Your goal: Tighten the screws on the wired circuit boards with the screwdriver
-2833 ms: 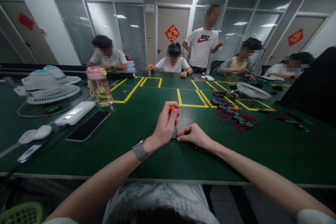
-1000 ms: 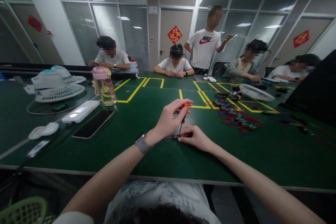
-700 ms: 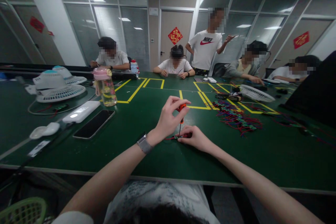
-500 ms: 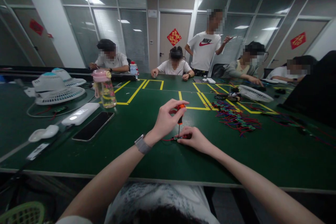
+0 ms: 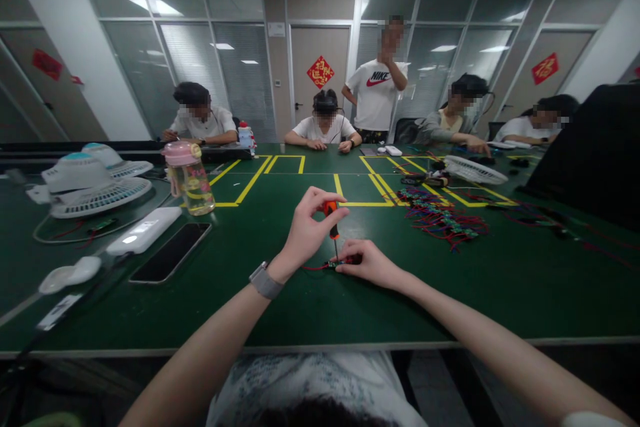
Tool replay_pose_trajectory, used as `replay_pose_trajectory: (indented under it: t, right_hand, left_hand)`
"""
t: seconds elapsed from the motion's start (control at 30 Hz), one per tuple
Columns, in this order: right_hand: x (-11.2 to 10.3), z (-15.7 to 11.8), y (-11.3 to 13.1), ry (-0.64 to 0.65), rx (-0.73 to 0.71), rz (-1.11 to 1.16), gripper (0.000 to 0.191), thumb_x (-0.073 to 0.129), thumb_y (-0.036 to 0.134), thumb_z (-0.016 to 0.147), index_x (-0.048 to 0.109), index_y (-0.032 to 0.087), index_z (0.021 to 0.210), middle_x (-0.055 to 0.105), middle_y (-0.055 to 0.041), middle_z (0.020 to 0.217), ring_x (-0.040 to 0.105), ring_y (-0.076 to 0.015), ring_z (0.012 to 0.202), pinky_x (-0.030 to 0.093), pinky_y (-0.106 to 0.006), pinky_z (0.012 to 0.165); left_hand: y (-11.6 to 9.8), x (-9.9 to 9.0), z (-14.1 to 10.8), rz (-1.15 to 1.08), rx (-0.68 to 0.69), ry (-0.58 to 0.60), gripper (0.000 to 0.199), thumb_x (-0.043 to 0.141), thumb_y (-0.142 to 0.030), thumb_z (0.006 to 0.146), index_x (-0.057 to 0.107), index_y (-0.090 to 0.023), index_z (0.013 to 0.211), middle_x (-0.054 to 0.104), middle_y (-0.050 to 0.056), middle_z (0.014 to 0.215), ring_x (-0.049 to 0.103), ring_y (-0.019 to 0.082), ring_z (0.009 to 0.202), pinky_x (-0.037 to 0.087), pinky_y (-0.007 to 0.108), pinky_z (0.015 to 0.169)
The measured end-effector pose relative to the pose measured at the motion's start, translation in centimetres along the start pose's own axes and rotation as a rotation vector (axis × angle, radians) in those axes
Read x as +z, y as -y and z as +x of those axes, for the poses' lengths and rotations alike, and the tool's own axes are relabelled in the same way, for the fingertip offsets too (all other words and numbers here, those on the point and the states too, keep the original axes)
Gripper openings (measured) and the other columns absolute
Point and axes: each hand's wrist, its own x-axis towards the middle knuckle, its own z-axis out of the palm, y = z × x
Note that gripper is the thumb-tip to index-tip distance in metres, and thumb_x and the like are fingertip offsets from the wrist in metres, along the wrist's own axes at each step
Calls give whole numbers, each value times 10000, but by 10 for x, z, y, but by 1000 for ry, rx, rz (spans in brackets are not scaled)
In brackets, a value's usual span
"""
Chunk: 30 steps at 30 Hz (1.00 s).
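Screwdriver (image 5: 334, 229) with an orange-and-black handle is held almost upright by the left hand (image 5: 306, 227) above the green tabletop (image 5: 300, 320), near the middle of its near edge. The handle is enclosed between thumb and bent fingers, the hand being opened only about as wide as the handle itself. The shaft is pointed down at a small circuit board (image 5: 330, 265), which is laid on the tabletop and pinched at its right end by the thumb and fingertips of the right hand (image 5: 370, 263). Whether the tip is seated in the board or merely rested against it cannot be told at this size. A red wire (image 5: 314, 268) is led out from the board's left end.

Toward the tabletop's left side, a dark-screened smartphone (image 5: 170, 253) is laid aslant, with a white oblong device (image 5: 145, 231) set just beyond it. Farther back, a pink-lidded bottle (image 5: 189, 180) is stood upright, and white fans (image 5: 100, 190) are placed to its left. To the right of the hands, a heap of wired boards (image 5: 441, 217) is spread. Along the far edge, co-workers (image 5: 320, 129) are seated, and a standing person (image 5: 377, 93) in a white T-shirt is seen behind.
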Motion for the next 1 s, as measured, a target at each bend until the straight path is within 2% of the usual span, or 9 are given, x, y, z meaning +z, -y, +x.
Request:
replay_pose_trajectory:
  t: [0.1, 0.2, 0.33, 0.5, 0.57, 0.7, 0.83, 0.9, 1.0]
  right_hand:
    - [0, 0, 0, -3, -17, 0, 215, 721, 324, 776, 774, 169, 915, 602, -37, 764, 542, -132, 665, 429, -248, 605]
    - [0, 0, 0, -2, -18, -14, 208, 720, 309, 777, 773, 162, 914, 606, -40, 770, 541, -130, 663, 429, -248, 609]
    - [-1, 0, 1, 10, -14, -35, 214, 717, 316, 782, 772, 172, 931, 600, -35, 771, 533, -127, 657, 428, -244, 604]
    - [0, -1, 1, 1, -17, -30, 220, 717, 326, 783, 773, 160, 917, 605, -38, 768, 530, -124, 648, 422, -242, 599]
    - [0, -1, 1, 4, -14, -35, 213, 718, 319, 782, 773, 162, 916, 607, -38, 772, 533, -126, 655, 423, -242, 602]
    - [-1, 0, 1, 8, -11, -46, 203, 718, 302, 781, 772, 171, 926, 602, -36, 773, 531, -127, 664, 419, -243, 603]
    - [-2, 0, 1, 26, -18, -30, 222, 719, 302, 777, 767, 168, 947, 599, -31, 781, 519, -117, 648, 422, -239, 601]
    - [-3, 0, 0, 40, -19, -26, 232, 717, 299, 777, 762, 170, 965, 593, -28, 786, 516, -115, 650, 429, -237, 606]
    - [-4, -1, 1, 46, -15, -24, 228, 708, 288, 784, 761, 173, 975, 585, -28, 792, 509, -113, 648, 430, -237, 604]
  left_hand:
    - [-3, 0, 1, -107, -21, 60, 257, 513, -290, 922, 679, -204, 1097, 601, 82, 1108, 620, 149, 949, 533, 282, 817]
    - [-5, 1, 1, -224, -93, 125, 288, 514, -276, 921, 638, -182, 1164, 664, 73, 1029, 660, 140, 858, 552, 284, 779]
    - [-5, 2, -1, -73, -17, 51, 199, 662, -277, 826, 707, -192, 1000, 620, 40, 932, 620, 122, 837, 531, 230, 740]
    - [-7, 3, -2, -170, -42, 118, 295, 460, -282, 949, 642, -200, 1166, 599, 84, 1123, 627, 140, 944, 541, 264, 805]
    - [-7, 3, -2, -190, -66, 121, 289, 493, -286, 935, 635, -188, 1167, 636, 74, 1041, 637, 140, 889, 545, 269, 785]
    - [-6, 4, -3, 3, 3, 15, 196, 637, -297, 848, 704, -205, 1008, 589, 50, 972, 599, 142, 888, 526, 251, 773]
    - [-5, 3, -4, -47, 3, 62, 276, 484, -293, 939, 655, -219, 1143, 571, 86, 1127, 609, 157, 971, 537, 274, 803]
    - [-5, 3, -3, -95, -14, 84, 284, 476, -281, 943, 636, -207, 1165, 609, 84, 1083, 632, 148, 901, 550, 258, 737]
    - [-6, 1, -3, 19, 42, 22, 209, 601, -263, 872, 684, -205, 1055, 615, 50, 949, 614, 138, 846, 542, 245, 718]
